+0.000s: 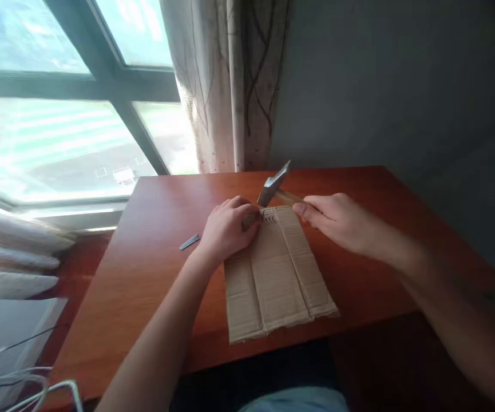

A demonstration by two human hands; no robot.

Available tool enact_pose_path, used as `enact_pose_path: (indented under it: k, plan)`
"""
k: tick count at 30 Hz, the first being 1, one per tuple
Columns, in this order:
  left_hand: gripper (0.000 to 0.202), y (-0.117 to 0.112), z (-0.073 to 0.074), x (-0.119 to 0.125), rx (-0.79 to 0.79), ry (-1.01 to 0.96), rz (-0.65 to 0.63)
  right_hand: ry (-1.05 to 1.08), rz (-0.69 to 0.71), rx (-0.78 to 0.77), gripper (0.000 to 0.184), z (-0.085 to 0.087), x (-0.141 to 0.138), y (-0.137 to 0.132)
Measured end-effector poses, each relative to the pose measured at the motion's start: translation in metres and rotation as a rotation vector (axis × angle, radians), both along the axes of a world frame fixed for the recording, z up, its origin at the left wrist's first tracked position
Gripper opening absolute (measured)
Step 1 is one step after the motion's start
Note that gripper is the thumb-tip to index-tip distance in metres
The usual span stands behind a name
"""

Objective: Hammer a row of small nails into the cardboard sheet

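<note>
My right hand [328, 216] is closed round the wooden handle of a hammer [273, 184]. The hammer's metal head hangs tilted just above the far edge of a flat sheet of brown cardboard [279, 274]. My left hand [232, 226] rests on the sheet's far left corner, thumb and fingers pinched together close to the hammer head. What sits in that pinch is too small or hidden to name. Small dark marks run along the cardboard's far edge beside those fingertips. Left of the left hand, a small bundle of thin metal pieces [189, 241] lies on the table.
The reddish-brown wooden table [144, 286] has its far edge against a grey wall [393, 86] and a patterned curtain [217, 86]. A bright window [58, 137] stands at the left. White cables [58, 386] run by the table's near left corner.
</note>
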State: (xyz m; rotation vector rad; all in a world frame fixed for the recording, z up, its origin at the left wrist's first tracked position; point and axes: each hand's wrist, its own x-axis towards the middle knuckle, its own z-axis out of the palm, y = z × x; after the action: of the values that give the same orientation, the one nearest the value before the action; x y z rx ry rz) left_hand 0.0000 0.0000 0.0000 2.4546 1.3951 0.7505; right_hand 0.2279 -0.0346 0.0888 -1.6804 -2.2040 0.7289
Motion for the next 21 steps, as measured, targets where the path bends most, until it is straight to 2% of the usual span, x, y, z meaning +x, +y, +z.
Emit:
enact_pose_path:
  k: [3, 7, 13, 21]
  plan:
    - [0.025, 0.000, 0.000, -0.003, -0.043, -0.026, -0.011, 0.006, -0.010, -0.016, 0.052, 0.002, 0.002, -0.002]
    - [0.022, 0.002, -0.002, -0.005, -0.079, -0.048, -0.034, -0.021, 0.022, -0.007, 0.052, -0.004, 0.000, 0.000]
    - [0.022, 0.003, -0.002, -0.005, -0.098, -0.069, -0.048, 0.001, 0.026, 0.030, 0.051, -0.009, -0.001, -0.001]
    - [0.021, 0.003, 0.001, -0.006, -0.096, -0.080, -0.060, 0.015, 0.025, -0.010, 0.049, -0.015, -0.001, -0.001]
